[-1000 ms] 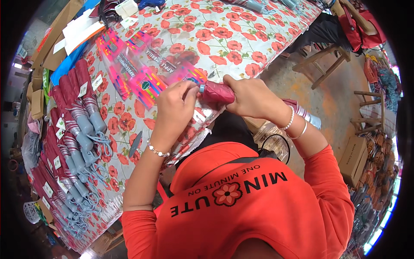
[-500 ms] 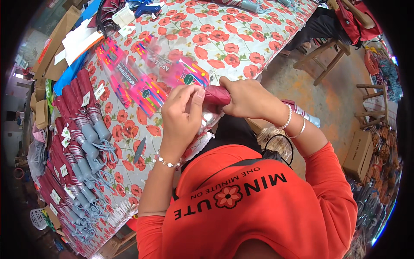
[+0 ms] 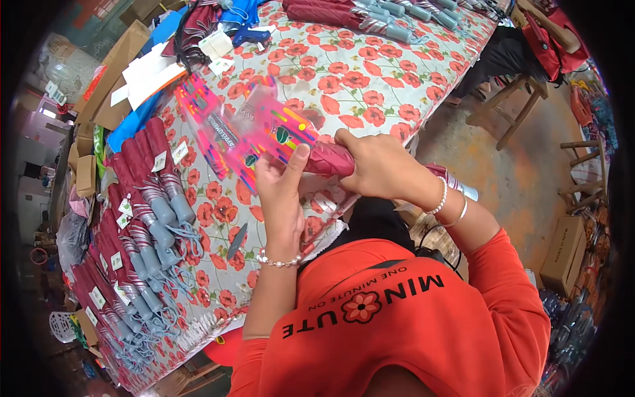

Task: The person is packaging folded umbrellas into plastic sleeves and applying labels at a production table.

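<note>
A folded maroon umbrella (image 3: 333, 159) lies across in front of me, its tip pointing left. My right hand (image 3: 383, 161) is wrapped round its middle, and a silver and grey handle end shows past my right wrist. At the tip, my left hand (image 3: 281, 192) holds the edge of a clear plastic sleeve (image 3: 286, 132) printed in pink, with its thumb up beside the umbrella. How far the tip sits inside the sleeve is hard to make out. Another pink-printed plastic sleeve (image 3: 215, 129) lies flat beside it on the table.
Rows of folded maroon umbrellas (image 3: 142, 225) with grey handles and cords line the table's left side. More umbrellas (image 3: 357, 16) lie at the far edge. A blue tagging gun (image 3: 251, 36) and white paper (image 3: 151, 76) are at the far left. A wooden stool (image 3: 506, 109) stands right.
My left thumb has lifted off the umbrella tip and now points up, the fingers spreading at the sleeve. The printed sleeve sits closer to the tip. The whole view has shifted slightly.
</note>
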Demonstrator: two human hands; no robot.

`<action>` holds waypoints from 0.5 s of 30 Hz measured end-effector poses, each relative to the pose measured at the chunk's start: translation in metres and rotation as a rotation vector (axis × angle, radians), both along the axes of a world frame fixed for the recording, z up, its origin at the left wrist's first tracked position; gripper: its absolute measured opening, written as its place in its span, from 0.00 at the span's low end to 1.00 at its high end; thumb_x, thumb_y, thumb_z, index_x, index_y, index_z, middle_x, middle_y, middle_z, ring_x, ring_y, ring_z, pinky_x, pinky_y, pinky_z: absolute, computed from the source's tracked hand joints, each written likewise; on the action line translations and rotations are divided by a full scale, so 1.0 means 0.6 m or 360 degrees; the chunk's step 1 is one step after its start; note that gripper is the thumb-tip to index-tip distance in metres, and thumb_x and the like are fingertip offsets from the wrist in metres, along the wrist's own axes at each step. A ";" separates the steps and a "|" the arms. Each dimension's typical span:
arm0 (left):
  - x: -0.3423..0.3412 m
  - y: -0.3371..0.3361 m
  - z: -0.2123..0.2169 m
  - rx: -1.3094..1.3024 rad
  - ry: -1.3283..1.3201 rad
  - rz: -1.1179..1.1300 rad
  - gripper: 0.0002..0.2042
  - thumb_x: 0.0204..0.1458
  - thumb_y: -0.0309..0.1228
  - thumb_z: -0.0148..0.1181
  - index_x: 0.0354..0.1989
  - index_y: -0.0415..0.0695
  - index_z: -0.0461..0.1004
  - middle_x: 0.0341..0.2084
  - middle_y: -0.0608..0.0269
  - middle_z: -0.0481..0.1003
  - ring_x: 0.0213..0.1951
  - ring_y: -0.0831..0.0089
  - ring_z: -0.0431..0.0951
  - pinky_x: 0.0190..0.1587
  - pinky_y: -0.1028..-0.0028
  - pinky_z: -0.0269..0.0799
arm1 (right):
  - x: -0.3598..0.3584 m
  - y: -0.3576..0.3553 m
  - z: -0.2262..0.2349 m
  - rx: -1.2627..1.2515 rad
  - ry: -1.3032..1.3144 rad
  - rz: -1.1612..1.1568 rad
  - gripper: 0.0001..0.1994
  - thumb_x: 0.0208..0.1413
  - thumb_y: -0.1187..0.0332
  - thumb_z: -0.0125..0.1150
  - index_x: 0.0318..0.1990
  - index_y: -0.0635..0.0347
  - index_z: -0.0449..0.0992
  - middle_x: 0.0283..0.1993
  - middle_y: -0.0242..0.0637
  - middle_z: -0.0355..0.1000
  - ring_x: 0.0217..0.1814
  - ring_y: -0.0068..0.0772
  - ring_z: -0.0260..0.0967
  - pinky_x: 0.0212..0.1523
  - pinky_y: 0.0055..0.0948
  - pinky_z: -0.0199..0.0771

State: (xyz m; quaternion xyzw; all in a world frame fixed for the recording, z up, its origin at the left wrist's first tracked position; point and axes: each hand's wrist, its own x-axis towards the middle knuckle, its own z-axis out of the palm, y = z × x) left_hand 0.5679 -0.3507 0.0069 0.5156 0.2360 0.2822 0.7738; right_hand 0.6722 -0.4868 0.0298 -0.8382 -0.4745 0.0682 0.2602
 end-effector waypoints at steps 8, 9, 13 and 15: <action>-0.007 -0.008 -0.005 -0.0160 -0.0476 -0.0194 0.14 0.53 0.27 0.63 0.45 0.36 0.69 0.38 0.56 0.75 0.40 0.74 0.76 0.47 0.76 0.72 | 0.001 0.010 0.011 0.0115 0.0095 0.0093 0.17 0.40 0.62 0.61 0.36 0.65 0.71 0.25 0.49 0.74 0.25 0.54 0.70 0.28 0.39 0.68; -0.009 -0.005 -0.017 -0.0038 -0.0500 -0.0209 0.13 0.53 0.27 0.63 0.44 0.36 0.69 0.38 0.56 0.75 0.40 0.74 0.76 0.47 0.75 0.72 | 0.002 0.011 0.019 0.0134 0.0231 0.0131 0.17 0.40 0.61 0.61 0.36 0.64 0.72 0.26 0.49 0.74 0.25 0.53 0.70 0.28 0.39 0.68; -0.009 0.006 -0.021 0.0120 -0.0585 -0.0220 0.11 0.54 0.27 0.62 0.43 0.37 0.71 0.38 0.56 0.76 0.39 0.74 0.77 0.46 0.75 0.73 | 0.003 0.013 0.039 0.0151 0.0483 0.0210 0.17 0.41 0.61 0.61 0.37 0.62 0.73 0.26 0.47 0.74 0.26 0.51 0.70 0.29 0.38 0.68; -0.005 0.017 -0.005 -0.0060 -0.0657 -0.0180 0.11 0.55 0.25 0.59 0.45 0.38 0.71 0.36 0.58 0.76 0.36 0.74 0.77 0.44 0.76 0.74 | 0.002 0.016 0.045 0.0104 0.0447 0.0216 0.17 0.41 0.60 0.61 0.38 0.61 0.74 0.26 0.46 0.74 0.26 0.51 0.69 0.29 0.38 0.68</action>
